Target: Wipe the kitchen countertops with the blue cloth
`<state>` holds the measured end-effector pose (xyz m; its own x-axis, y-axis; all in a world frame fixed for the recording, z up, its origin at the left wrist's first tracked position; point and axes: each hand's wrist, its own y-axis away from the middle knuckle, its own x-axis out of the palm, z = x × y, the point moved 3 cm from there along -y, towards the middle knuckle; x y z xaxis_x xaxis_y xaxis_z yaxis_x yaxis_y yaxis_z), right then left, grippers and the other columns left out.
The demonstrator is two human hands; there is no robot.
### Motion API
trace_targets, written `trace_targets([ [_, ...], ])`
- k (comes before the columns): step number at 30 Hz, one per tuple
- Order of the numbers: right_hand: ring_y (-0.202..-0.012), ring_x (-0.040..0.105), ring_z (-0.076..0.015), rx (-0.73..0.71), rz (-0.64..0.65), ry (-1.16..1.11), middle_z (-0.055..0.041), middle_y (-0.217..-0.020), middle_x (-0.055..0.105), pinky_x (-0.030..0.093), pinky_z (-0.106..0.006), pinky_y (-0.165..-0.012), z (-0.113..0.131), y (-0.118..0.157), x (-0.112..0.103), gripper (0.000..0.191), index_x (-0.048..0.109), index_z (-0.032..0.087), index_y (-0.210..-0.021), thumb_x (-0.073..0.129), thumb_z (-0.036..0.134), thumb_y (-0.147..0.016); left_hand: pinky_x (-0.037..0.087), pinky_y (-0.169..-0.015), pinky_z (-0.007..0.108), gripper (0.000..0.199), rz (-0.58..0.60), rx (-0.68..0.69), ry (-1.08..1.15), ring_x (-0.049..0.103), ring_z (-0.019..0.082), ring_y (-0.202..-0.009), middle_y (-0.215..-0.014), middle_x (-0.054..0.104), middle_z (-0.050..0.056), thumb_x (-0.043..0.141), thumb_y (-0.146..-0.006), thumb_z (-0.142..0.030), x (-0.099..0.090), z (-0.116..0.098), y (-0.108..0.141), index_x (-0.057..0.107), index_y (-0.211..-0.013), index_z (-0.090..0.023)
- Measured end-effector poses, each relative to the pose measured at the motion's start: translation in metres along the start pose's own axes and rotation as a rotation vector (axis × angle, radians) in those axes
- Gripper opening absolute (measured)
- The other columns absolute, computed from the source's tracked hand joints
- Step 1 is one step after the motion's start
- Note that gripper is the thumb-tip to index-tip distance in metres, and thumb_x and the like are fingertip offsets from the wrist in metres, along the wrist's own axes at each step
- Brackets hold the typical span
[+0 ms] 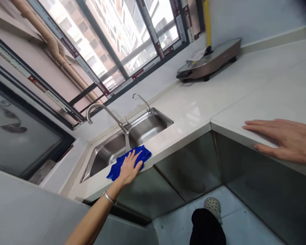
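Under my left hand [131,167] lies a blue cloth [145,154], spread on the counter's front strip before the sink. The fingers of that hand are spread flat, pressing on the cloth rather than wrapped round it. A silver bangle [109,198] circles my left wrist. My right hand [288,139] is over the edge of the white countertop [260,97] at the right, fingers stretched out and nothing in them. Just behind the cloth is a steel double-bowl sink [127,144] with a curved faucet [107,110].
A second, thin faucet [142,100] rises at the sink's far corner. Against the wall stands an electric pan with a glass lid [211,61]. Dark cabinet doors [188,170] run below the counter. A foot in a grey clog [213,206] is on the tiled floor.
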<state>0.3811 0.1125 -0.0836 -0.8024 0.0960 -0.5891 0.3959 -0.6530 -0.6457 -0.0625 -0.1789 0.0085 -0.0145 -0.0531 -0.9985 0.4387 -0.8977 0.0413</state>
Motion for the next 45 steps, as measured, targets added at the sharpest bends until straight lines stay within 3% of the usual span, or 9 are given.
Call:
trace_targets([
  [3, -0.126, 0.057, -0.0312, -0.153, 0.137, 0.072, -0.017, -0.136, 0.062, 0.037, -0.054, -0.11, 0.002, 0.006, 0.002, 0.076, 0.069, 0.021, -0.13, 0.045, 0.079, -0.087, 0.011, -0.13, 0.043, 0.061, -0.007, 0.298, 0.003, 0.01, 0.021, -0.157, -0.169, 0.017, 0.002, 0.033, -0.101, -0.06, -0.003, -0.051, -0.025, 0.03, -0.157, -0.035],
  [6, -0.129, 0.054, -0.0311, -0.134, 0.132, 0.155, -0.014, -0.142, 0.058, 0.038, -0.052, -0.112, 0.006, 0.008, 0.0, 0.058, 0.065, 0.021, -0.134, 0.054, 0.055, -0.088, 0.013, -0.129, 0.05, 0.066, -0.015, 0.523, -0.012, 0.008, 0.027, -0.157, -0.17, 0.016, 0.004, 0.039, -0.098, -0.064, -0.003, -0.105, -0.05, 0.026, -0.158, -0.039],
  [14, -0.133, 0.053, -0.0304, -0.122, 0.153, 0.244, -0.008, -0.147, 0.055, 0.04, -0.056, -0.115, 0.031, 0.007, -0.009, 0.054, 0.057, 0.025, -0.138, 0.052, 0.038, -0.086, 0.014, -0.128, 0.052, 0.061, -0.02, 0.719, 0.072, 0.012, 0.029, -0.156, -0.169, 0.018, 0.003, 0.02, -0.101, -0.065, -0.005, -0.235, -0.135, 0.028, -0.156, -0.042],
  [19, -0.136, 0.05, -0.0298, -0.091, 0.21, 0.262, -0.0079, -0.149, 0.052, 0.038, -0.056, -0.117, 0.043, 0.004, -0.015, 0.056, 0.055, 0.023, -0.14, 0.049, 0.035, -0.085, 0.012, -0.13, 0.039, 0.066, -0.001, 0.701, 0.092, 0.015, 0.018, -0.156, -0.168, 0.024, 0.0, 0.012, -0.103, -0.059, -0.008, -0.273, -0.187, 0.036, -0.155, -0.027],
  [24, -0.138, 0.048, -0.0292, -0.076, 0.242, 0.276, -0.0084, -0.151, 0.05, 0.036, -0.056, -0.119, 0.051, 0.002, -0.022, 0.056, 0.053, 0.023, -0.14, 0.049, 0.03, -0.085, 0.013, -0.129, 0.045, 0.069, -0.055, 0.593, 0.107, 0.016, 0.025, -0.156, -0.168, 0.024, 0.005, 0.015, -0.102, -0.058, -0.008, -0.298, -0.235, 0.037, -0.155, -0.021],
  [29, -0.139, 0.046, -0.0287, -0.053, 0.27, 0.282, -0.01, -0.151, 0.05, 0.035, -0.056, -0.118, 0.057, -0.001, -0.026, 0.057, 0.052, 0.021, -0.141, 0.05, 0.027, -0.085, 0.015, -0.128, 0.052, 0.063, -0.088, 0.478, 0.116, 0.015, 0.031, -0.156, -0.167, 0.025, 0.007, 0.021, -0.101, -0.056, -0.011, -0.315, -0.268, 0.041, -0.153, -0.025],
  [35, -0.14, 0.045, -0.0269, -0.017, 0.3, 0.266, -0.0113, -0.15, 0.05, 0.034, -0.052, -0.119, 0.061, -0.005, -0.028, 0.058, 0.052, 0.018, -0.139, 0.052, 0.027, -0.082, 0.016, -0.127, 0.051, 0.073, -0.079, 0.39, 0.121, 0.016, 0.033, -0.155, -0.167, 0.023, 0.012, 0.017, -0.099, -0.061, -0.013, -0.315, -0.258, 0.035, -0.155, -0.019],
  [40, -0.136, 0.048, -0.0278, -0.033, 0.264, 0.232, -0.0128, -0.148, 0.052, 0.034, -0.051, -0.117, 0.062, -0.008, -0.027, 0.06, 0.052, 0.018, -0.138, 0.055, 0.025, -0.079, 0.017, -0.128, 0.048, 0.072, -0.058, 0.474, 0.074, 0.016, 0.031, -0.155, -0.168, 0.022, 0.007, 0.017, -0.099, -0.064, -0.012, -0.319, -0.215, 0.035, -0.156, -0.023],
  [45, -0.132, 0.052, -0.0298, -0.061, 0.214, 0.237, -0.0155, -0.14, 0.057, 0.039, -0.051, -0.113, 0.063, -0.01, -0.023, 0.058, 0.057, 0.016, -0.132, 0.059, 0.025, -0.075, 0.021, -0.127, 0.049, 0.069, -0.042, 0.594, 0.057, 0.018, 0.03, -0.155, -0.167, 0.024, 0.005, 0.018, -0.099, -0.064, -0.008, -0.354, -0.167, 0.039, -0.154, -0.028],
])
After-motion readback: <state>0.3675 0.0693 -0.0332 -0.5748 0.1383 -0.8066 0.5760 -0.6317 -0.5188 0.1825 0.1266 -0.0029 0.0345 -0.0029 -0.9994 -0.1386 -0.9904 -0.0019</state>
